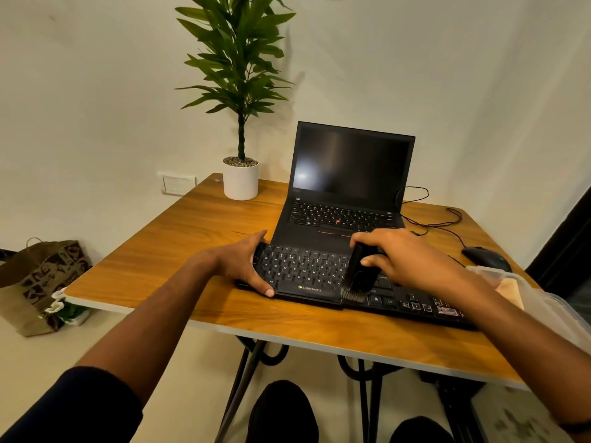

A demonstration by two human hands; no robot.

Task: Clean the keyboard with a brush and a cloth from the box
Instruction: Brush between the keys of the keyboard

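Keyboard (307,273): black, flat on wooden table (160,260), before open laptop (345,187). Left hand (243,263) grips its left end, thumb on front edge. Right hand (399,260) holds brush (356,276), bristles on keys; box (524,289) at right.

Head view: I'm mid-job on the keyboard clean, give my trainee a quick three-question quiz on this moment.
1. True or false: the right hand holds the brush with its bristles down on the keyboard.
2. Which does the left hand grip? A) the laptop B) the keyboard's left end C) the mouse
3. Fill in: the clear plastic box sits at the table's ____ edge.

Key: 1 true; 2 B; 3 right.
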